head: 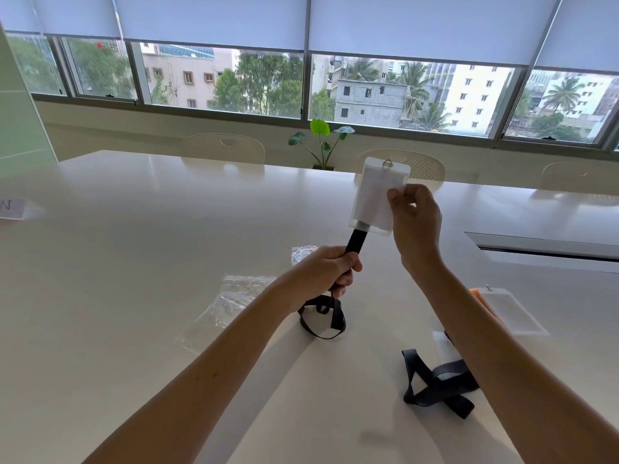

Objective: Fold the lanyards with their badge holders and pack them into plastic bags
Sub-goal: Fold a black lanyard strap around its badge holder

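Nearest the camera, two bare forearms reach forward over a white table (134,249). Low on the right, a second black lanyard (438,385) lies in a loose tangle on the tabletop, partly behind the right forearm, and beyond it a spare clear badge holder (512,309) lies flat with something orange tucked under its near edge (too blurred to name).

Further out, the left hand (330,271) is closed in a fist round a black lanyard (355,242). The strap rises out of the top of the fist, while its slack loop hangs below the hand and touches the table. Above the fist, the strap runs up behind a clear badge holder (375,199), held upright in the air with its metal clip at the top. The right hand (417,222) pinches this holder's right edge between thumb and fingers, so the holder sits just left of that grip and directly above the left one.

Two crumpled clear plastic bags (231,303) lie on the table beneath and left of the left arm. Pale chairs (222,149) and a potted plant (323,142) stand along the far side, beneath the windows (385,92).
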Tool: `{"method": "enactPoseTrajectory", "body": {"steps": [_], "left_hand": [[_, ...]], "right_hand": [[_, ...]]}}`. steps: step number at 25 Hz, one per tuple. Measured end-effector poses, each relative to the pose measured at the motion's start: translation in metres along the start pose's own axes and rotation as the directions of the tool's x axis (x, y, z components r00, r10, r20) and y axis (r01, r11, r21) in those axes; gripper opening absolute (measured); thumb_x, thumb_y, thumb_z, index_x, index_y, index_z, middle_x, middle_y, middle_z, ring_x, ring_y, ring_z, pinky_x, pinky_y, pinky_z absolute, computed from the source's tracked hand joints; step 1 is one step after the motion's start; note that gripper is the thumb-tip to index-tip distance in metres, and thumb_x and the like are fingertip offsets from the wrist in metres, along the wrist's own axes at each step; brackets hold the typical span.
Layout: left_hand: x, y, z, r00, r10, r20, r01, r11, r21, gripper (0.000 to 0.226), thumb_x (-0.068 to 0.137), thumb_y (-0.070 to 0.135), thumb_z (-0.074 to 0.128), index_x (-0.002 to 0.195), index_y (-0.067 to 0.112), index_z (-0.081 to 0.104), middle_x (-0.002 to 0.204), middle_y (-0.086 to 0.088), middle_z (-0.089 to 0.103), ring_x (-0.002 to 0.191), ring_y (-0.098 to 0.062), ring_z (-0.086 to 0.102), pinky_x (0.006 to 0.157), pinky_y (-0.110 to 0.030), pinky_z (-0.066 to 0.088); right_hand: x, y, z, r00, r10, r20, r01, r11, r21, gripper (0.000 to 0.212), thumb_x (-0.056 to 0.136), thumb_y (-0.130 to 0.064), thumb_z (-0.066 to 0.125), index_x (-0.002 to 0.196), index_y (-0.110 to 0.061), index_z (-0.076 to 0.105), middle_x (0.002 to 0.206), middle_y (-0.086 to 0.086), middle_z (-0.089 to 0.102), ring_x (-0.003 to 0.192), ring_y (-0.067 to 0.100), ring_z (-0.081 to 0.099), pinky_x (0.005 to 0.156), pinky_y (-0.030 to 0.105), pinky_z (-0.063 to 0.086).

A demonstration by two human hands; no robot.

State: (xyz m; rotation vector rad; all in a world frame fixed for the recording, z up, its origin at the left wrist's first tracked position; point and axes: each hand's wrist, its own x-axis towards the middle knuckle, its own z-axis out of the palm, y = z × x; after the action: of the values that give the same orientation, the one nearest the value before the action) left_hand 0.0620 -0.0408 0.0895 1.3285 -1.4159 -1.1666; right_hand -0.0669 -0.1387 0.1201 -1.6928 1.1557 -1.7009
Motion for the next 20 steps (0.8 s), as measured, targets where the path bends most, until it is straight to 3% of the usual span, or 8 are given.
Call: {"method": "enactPoseTrajectory", "body": {"steps": [2,5,8,10,12,15,18,20], "left_hand": [[-0.001,0.001,0.003,1.0,0.009,0.01,-0.009,1.0,-0.002,0.029,0.102,0.02,0.038,0.079,0.011,0.052,0.052,0.004,0.037,0.042,-0.01,0.039,0.05,-0.019,0.036],[-0.001,0.001,0.005,1.0,0.002,0.016,-0.002,1.0,-0.005,0.03,0.102,0.02,0.038,0.078,0.011,0.053,0.051,0.004,0.037,0.042,-0.011,0.039,0.052,-0.021,0.035],[-0.003,0.002,0.006,1.0,-0.002,0.024,0.002,1.0,-0.006,0.029,0.102,0.02,0.038,0.078,0.011,0.052,0.054,0.002,0.036,0.043,-0.012,0.037,0.054,-0.023,0.033],[-0.005,0.004,0.003,0.999,0.009,0.031,-0.009,1.0,-0.003,0.029,0.102,0.02,0.039,0.078,0.011,0.052,0.054,0.001,0.036,0.044,-0.012,0.037,0.053,-0.023,0.033],[-0.009,0.011,-0.004,0.997,0.041,0.064,-0.037,0.998,-0.06,0.028,0.101,0.022,0.041,0.079,0.009,0.053,0.054,0.001,0.037,0.045,-0.012,0.038,0.052,-0.022,0.034],[-0.011,0.029,-0.022,0.989,0.126,0.076,-0.109,0.975,-0.193,0.027,0.1,0.021,0.043,0.079,0.009,0.055,0.052,0.002,0.04,0.045,-0.012,0.04,0.055,-0.024,0.036],[-0.006,0.052,-0.043,0.989,0.149,0.011,-0.139,0.943,-0.302,0.024,0.097,0.023,0.049,0.08,0.01,0.06,0.051,0.004,0.047,0.047,-0.012,0.045,0.058,-0.023,0.044],[-0.001,0.063,-0.057,0.994,0.108,-0.005,-0.101,0.901,-0.421,0.021,0.095,0.025,0.051,0.081,0.014,0.061,0.056,0.006,0.054,0.049,-0.01,0.051,0.062,-0.023,0.048]], "right_hand": [[-0.002,0.0,0.003,0.995,0.103,0.003,-0.103,0.992,0.075,0.008,0.092,-0.02,0.054,0.09,-0.013,0.052,0.083,-0.007,0.054,0.084,0.019,0.053,0.076,0.04,0.051],[-0.003,0.002,0.006,0.977,0.211,0.031,-0.213,0.962,0.169,0.009,0.094,-0.02,0.052,0.095,-0.012,0.05,0.097,0.004,0.055,0.1,0.029,0.056,0.084,0.052,0.053],[-0.005,0.005,0.008,0.977,0.209,0.029,-0.211,0.969,0.13,0.009,0.094,-0.02,0.052,0.094,-0.012,0.049,0.097,0.003,0.054,0.096,0.025,0.055,0.084,0.048,0.054],[-0.007,0.007,0.008,0.992,0.125,0.019,-0.126,0.991,0.053,0.009,0.093,-0.019,0.054,0.091,-0.011,0.049,0.092,0.001,0.055,0.087,0.021,0.052,0.078,0.042,0.051],[-0.009,0.011,0.005,0.998,-0.049,0.033,0.052,0.994,-0.092,0.011,0.092,-0.016,0.055,0.088,-0.006,0.051,0.09,0.006,0.056,0.081,0.019,0.049,0.073,0.035,0.045],[-0.009,0.016,-0.002,0.962,-0.236,0.138,0.262,0.94,-0.22,0.013,0.09,-0.008,0.056,0.088,0.004,0.054,0.091,0.014,0.059,0.08,0.018,0.048,0.066,0.02,0.035],[-0.009,0.015,-0.009,0.905,-0.303,0.299,0.382,0.888,-0.256,0.01,0.088,-0.004,0.057,0.089,0.006,0.057,0.09,0.014,0.061,0.075,0.018,0.049,0.057,0.015,0.031],[-0.009,0.013,-0.015,0.88,-0.267,0.393,0.374,0.9,-0.225,0.008,0.088,-0.006,0.058,0.092,0.001,0.058,0.09,0.006,0.061,0.069,0.014,0.051,0.057,0.009,0.035]]}}
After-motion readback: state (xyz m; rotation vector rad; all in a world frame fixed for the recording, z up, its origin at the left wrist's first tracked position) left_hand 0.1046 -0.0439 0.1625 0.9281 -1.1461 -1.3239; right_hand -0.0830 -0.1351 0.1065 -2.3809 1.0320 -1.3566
